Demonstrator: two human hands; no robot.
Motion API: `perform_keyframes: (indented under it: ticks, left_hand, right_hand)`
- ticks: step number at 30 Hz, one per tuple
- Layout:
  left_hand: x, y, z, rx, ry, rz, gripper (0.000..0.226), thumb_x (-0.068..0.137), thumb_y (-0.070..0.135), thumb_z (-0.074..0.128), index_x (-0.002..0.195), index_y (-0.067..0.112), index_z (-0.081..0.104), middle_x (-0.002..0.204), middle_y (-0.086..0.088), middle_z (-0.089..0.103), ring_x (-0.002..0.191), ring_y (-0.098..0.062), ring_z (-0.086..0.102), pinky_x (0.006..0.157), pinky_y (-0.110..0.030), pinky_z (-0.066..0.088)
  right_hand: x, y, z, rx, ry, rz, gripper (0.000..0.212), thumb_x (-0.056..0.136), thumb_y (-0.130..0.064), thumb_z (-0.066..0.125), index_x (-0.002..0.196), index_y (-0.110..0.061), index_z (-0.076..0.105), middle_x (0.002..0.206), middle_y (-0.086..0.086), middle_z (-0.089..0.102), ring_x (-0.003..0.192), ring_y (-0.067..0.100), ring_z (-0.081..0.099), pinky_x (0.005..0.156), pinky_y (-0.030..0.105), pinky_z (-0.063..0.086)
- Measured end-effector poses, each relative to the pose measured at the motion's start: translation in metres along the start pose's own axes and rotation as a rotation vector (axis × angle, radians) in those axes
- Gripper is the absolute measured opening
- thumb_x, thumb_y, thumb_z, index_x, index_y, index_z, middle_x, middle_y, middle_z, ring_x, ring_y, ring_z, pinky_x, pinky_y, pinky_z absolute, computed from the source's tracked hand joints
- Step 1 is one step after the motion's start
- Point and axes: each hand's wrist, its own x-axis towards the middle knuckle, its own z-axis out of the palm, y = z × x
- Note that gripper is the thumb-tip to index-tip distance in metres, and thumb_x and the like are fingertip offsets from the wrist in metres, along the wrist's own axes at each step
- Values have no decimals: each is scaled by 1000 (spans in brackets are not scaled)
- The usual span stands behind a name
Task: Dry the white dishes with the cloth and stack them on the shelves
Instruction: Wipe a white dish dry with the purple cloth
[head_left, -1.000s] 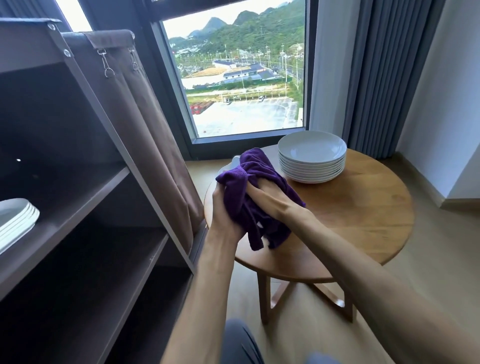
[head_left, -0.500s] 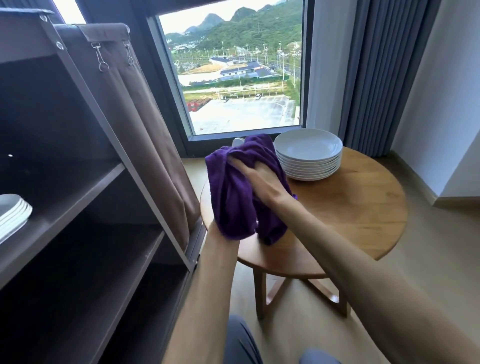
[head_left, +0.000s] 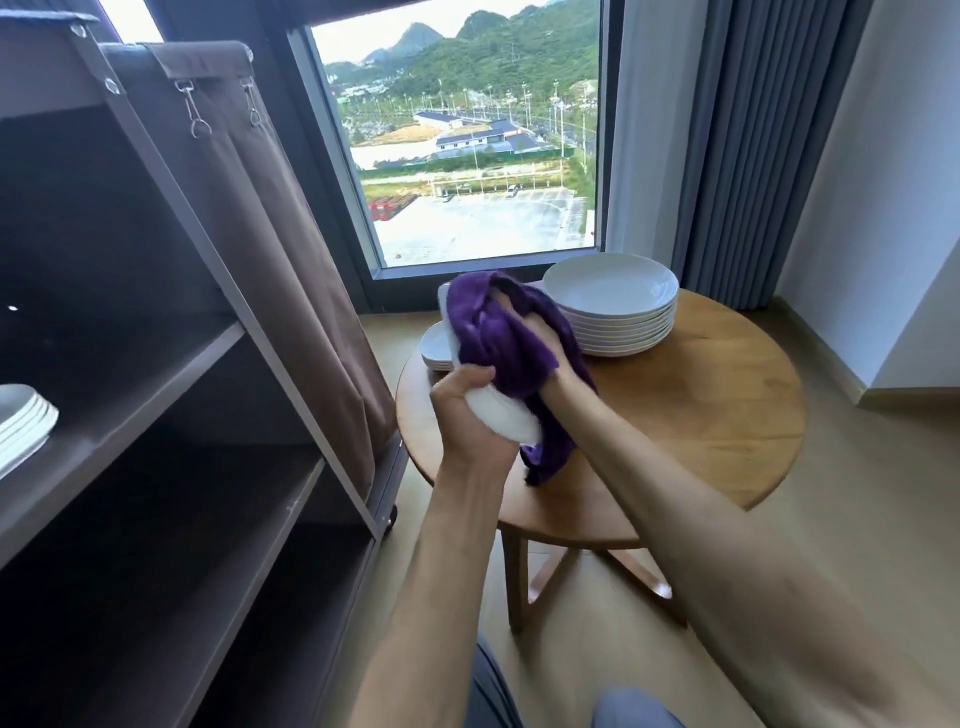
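Your single head-worn view looks forward and down from close above your own forearms, with your hands (head_left: 498, 384) near the middle of the picture, the round bench (head_left: 701, 415) just beyond and right of them, the shelves (head_left: 156, 374) to their left, and the window (head_left: 467, 156) farther ahead.

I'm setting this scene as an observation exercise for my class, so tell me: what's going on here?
A person is drying a white dish with a purple cloth. The left hand grips the dish at its lower edge, and the right hand, wrapped in the cloth, rubs its face. On the round table a tall stack of bowls and a smaller stack of plates stand. Some dishes already sit on a shelf to the left.
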Motion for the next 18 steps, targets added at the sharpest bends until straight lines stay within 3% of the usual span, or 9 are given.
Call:
perform_keyframes:
  ticks: [2,3,4,7,10,12,14,16,18]
  left_hand:
    - [9,4,3,-39,68,16,59,64,7,54,124,7,58,122,-20,54,112,-36,53,110,-47,40]
    - [10,8,6,-48,95,20,59,69,10,52,128,7,52,124,-20,51,115,-35,50,116,-46,35]
    - [14,8,4,-45,84,20,57,72,12,50,128,6,50,122,-20,52,115,-35,51,118,-44,32]
    - [14,11,-10,-33,64,-23,53,75,12,48,127,5,49,110,-15,58,114,-34,51,118,-42,32]
    - [5,18,-17,63,48,-97,49,75,9,48,123,3,55,112,-17,58,115,-36,51,115,-44,36]
    - [-7,14,-29,127,17,-111,39,70,3,45,102,5,66,100,-16,63,99,-35,60,98,-40,49]
    - [-20,13,-45,173,1,-139,39,68,2,42,88,9,75,85,-13,70,82,-29,70,79,-36,59]
    - [-27,17,-58,184,-8,-187,43,62,3,51,100,5,71,84,-12,73,81,-29,72,73,-37,62]
    - [-30,22,-70,217,-64,-198,66,47,8,72,113,2,64,93,-14,73,88,-32,72,77,-39,62]
  right_hand:
    - [2,4,10,-141,-63,-111,27,108,-16,43,124,-5,61,109,13,68,102,18,66,96,25,51]
    - [2,1,16,-195,-79,-132,30,108,-27,45,116,-9,66,112,17,70,107,26,65,103,40,48]
    - [4,1,20,-205,-95,-112,36,107,-38,44,108,-13,69,111,17,71,107,27,65,103,45,46]
    - [12,10,29,-233,-77,-88,42,104,-50,43,97,-18,69,103,10,73,102,26,66,98,42,49]
    - [17,19,36,-233,-5,-109,25,103,-38,52,83,-25,57,92,-5,64,90,16,58,89,31,48]
    - [22,19,36,-309,35,-110,17,101,-39,53,92,-25,53,99,-5,58,94,14,53,93,29,46]
    - [28,11,34,-284,116,-106,35,93,-59,53,90,-24,59,98,2,66,91,18,57,86,30,45]
    - [29,0,30,-361,143,-110,50,87,-65,55,98,-19,70,107,7,73,95,24,63,86,32,46]
    - [33,-9,20,-411,70,-111,54,87,-63,55,110,-17,72,111,8,73,100,25,65,91,35,49]
